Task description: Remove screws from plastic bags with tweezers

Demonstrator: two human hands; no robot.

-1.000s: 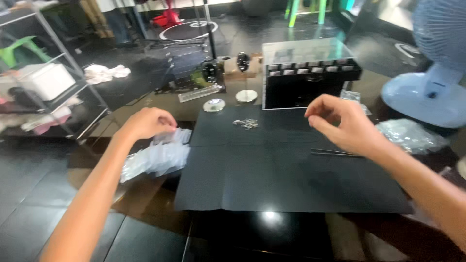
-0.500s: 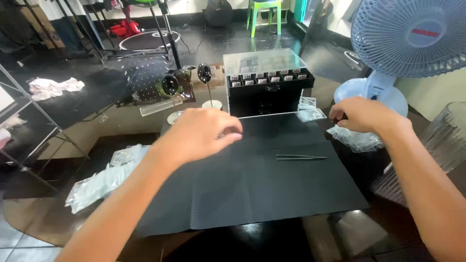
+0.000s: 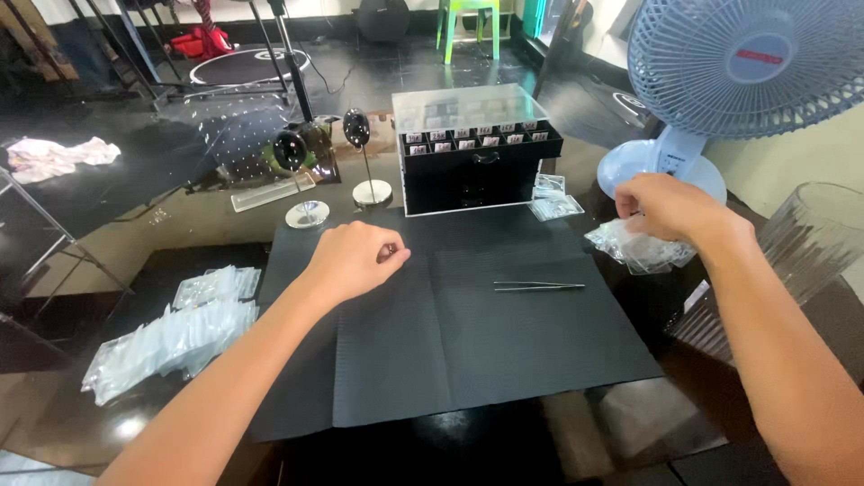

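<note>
My left hand (image 3: pixel 353 261) rests left of centre on the black mat (image 3: pixel 468 351), fingers curled shut; whether they pinch anything I cannot tell. My right hand (image 3: pixel 670 207), upper right, closes on clear bags (image 3: pixel 634 250). The tweezers (image 3: pixel 538 286) lie between them, long axis left-to-right, nearer the right hand.

Single head-worn view, looking steeply down and forward, close over the black mat (image 3: pixel 504 333), floor beyond

Clear plastic packets (image 3: pixel 171 337) left; more (image 3: pixel 641 248) under right hand (image 3: pixel 668 206).
</note>
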